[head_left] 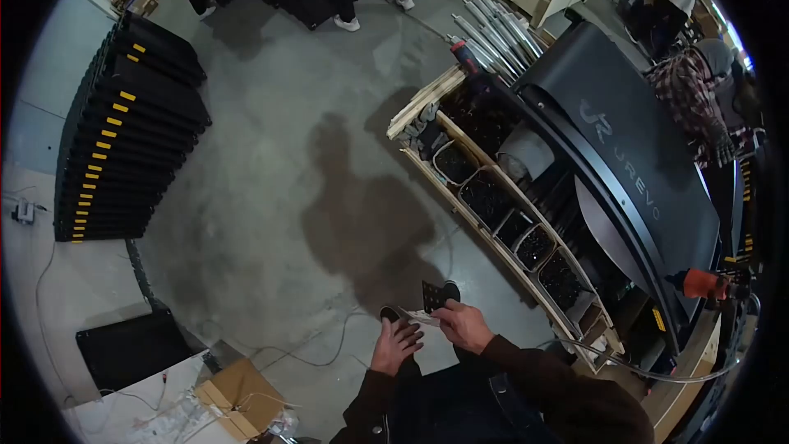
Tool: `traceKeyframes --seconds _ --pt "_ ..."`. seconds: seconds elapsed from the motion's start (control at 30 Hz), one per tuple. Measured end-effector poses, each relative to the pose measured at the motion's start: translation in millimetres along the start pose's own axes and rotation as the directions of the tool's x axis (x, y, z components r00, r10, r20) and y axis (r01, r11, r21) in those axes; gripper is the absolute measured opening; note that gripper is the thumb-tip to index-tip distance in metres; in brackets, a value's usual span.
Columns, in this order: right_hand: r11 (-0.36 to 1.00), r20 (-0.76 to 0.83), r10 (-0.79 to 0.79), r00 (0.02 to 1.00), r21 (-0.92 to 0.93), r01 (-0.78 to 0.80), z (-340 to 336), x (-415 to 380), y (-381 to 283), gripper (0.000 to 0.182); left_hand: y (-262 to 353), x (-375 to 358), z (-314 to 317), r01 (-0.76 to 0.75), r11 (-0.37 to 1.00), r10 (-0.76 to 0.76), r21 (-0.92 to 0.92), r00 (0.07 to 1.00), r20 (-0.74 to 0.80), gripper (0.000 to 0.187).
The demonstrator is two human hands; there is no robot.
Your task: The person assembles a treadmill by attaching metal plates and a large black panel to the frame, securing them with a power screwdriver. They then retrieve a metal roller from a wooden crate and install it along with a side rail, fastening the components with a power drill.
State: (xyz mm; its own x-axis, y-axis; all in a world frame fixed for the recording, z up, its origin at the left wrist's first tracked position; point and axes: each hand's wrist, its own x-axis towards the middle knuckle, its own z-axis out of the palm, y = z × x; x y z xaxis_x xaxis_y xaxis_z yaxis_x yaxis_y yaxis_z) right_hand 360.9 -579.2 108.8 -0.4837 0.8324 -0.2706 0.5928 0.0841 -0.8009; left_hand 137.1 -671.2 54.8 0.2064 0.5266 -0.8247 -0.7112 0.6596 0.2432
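In front of my body, my right hand is closed on a small black plate with holes, which sticks up past the fingertips. A crumpled whitish piece shows below the plate, reaching from the right fingers toward the left. My left hand is beside it, fingers stretched and slightly apart, its fingertips close to the whitish piece. On the right lies a large black treadmill-like machine with UREVO lettering. A wooden parts bin with several compartments of small dark hardware runs along it.
An orange-and-black power tool and a hose are at the right. A red-and-black tool lies near metal tubes. Stacked black panels stand left; a cardboard box is lower left. A person in plaid works beyond the machine.
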Motion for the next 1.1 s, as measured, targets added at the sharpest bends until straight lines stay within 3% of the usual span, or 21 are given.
traceKeyframes --seconds 0.03,0.13,0.23,0.27,0.3,0.33,0.37,0.43,0.47,0.5,0.53,0.57,0.6,0.67,0.7,0.73,0.8,0.97,1.03,1.07,1.1 --pt "0.978 0.027 -0.143 0.989 -0.151 0.145 -12.0 3.1 -5.5 0.023 12.3 4.4 15.1 0.132 0.983 -0.116 -0.125 0.985 0.13 0.088" --pt "0.935 0.052 -0.26 0.964 -0.236 0.265 -56.0 -2.7 -34.4 0.024 53.0 -5.4 83.6 0.089 0.992 -0.078 -0.085 0.99 0.116 0.093" --pt "0.87 0.084 -0.377 0.922 -0.31 0.384 -88.8 5.4 -37.0 0.026 74.7 23.5 92.2 0.157 0.988 -0.155 -0.006 0.981 0.119 0.094" --pt "0.856 0.055 -0.407 0.912 -0.325 0.402 -97.3 8.9 -38.0 0.026 83.5 27.8 91.0 0.166 0.986 -0.164 0.006 0.962 0.218 0.072" --pt "0.843 0.027 -0.431 0.902 -0.344 0.413 -105.4 12.2 -39.0 0.026 90.4 34.1 91.6 0.177 0.984 -0.174 0.008 0.961 0.216 0.072" --pt "0.848 0.025 -0.419 0.908 -0.346 0.401 -113.5 15.2 -39.4 0.026 96.3 43.3 94.4 0.075 0.97 -0.124 0.23 0.97 0.209 0.058" --pt "0.895 -0.089 -0.365 0.927 -0.309 0.323 -119.3 17.6 -40.6 0.03 100.1 53.9 97.4 -0.025 0.899 -0.077 0.437 0.974 0.214 0.046" --pt "0.963 -0.309 -0.232 0.922 -0.209 0.172 -127.6 29.0 -43.4 0.036 116.0 87.4 111.6 -0.054 0.967 -0.022 0.25 0.956 0.291 0.037" --pt "0.995 -0.383 -0.031 0.923 -0.102 -0.009 -135.6 30.1 -50.7 0.04 127.6 105.8 128.4 -0.115 0.972 0.05 0.204 0.953 0.299 0.034" --pt "0.994 -0.376 -0.016 0.927 -0.108 -0.027 -133.5 30.2 -38.0 0.04 138.7 129.6 145.3 -0.149 0.985 0.115 0.087 0.943 0.313 0.035" --pt "0.988 -0.398 0.125 0.909 -0.03 -0.149 -127.7 23.4 -13.3 0.037 147.5 152.8 164.5 -0.178 0.983 0.179 -0.033 0.931 0.317 0.036" --pt "0.963 -0.414 0.262 0.872 0.049 -0.266 -123.4 14.9 7.4 0.035 156.8 175.0 186.0 -0.177 0.981 0.194 -0.082 0.926 0.324 0.036" --pt "0.897 -0.403 0.433 0.806 0.279 -0.343 -118.7 4.7 16.2 0.034 165.4 196.1 206.4 -0.173 0.977 0.205 -0.123 0.921 0.33 0.035" --pt "0.84 -0.38 0.534 0.756 0.341 -0.422 -110.2 -20.1 27.3 0.031 168.5 240.0 238.3 -0.16 0.98 0.187 -0.118 0.944 0.273 0.03" --pt "0.786 -0.354 0.607 0.711 0.4 -0.472 -105.9 -31.1 29.1 0.029 164.7 269.9 241.3 -0.126 0.992 0.129 -0.032 0.982 0.139 0.025" --pt "0.775 -0.35 0.619 0.703 0.415 -0.476 -101.5 -40.7 28.1 0.028 160.7 289.2 243.4 -0.106 0.994 0.108 -0.019 0.984 0.143 0.025" --pt "0.723 -0.32 0.686 0.654 0.405 -0.56 -84.5 -62.3 31.3 0.028 148.2 318.9 244.6 0.093 0.902 -0.006 0.422 0.979 -0.202 0.027" --pt "0.611 -0.287 0.788 0.544 0.469 -0.638 -50.5 -91.4 32.6 0.031 153.0 335.5 219.3 0.103 0.846 0.014 0.524 0.977 -0.215 0.026" --pt "0.529 -0.205 0.817 0.539 0.637 -0.561 -44.7 -95.7 25.7 0.033 160.2 344.2 197.4 0.09 0.817 -0.01 0.57 0.99 -0.141 0.032" --pt "0.5 -0.249 0.847 0.47 0.672 -0.546 -43.4 -103.5 20.3 0.033 157.5 342.5 196.6 0.149 0.738 -0.002 0.659 0.976 -0.219 0.033" --pt "0.477 -0.21 0.845 0.492 0.71 -0.518 -40.6 -109.7 15.1 0.034 158.5 349.3 177.2 0.181 0.741 -0.051 0.647 0.976 -0.214 0.032"
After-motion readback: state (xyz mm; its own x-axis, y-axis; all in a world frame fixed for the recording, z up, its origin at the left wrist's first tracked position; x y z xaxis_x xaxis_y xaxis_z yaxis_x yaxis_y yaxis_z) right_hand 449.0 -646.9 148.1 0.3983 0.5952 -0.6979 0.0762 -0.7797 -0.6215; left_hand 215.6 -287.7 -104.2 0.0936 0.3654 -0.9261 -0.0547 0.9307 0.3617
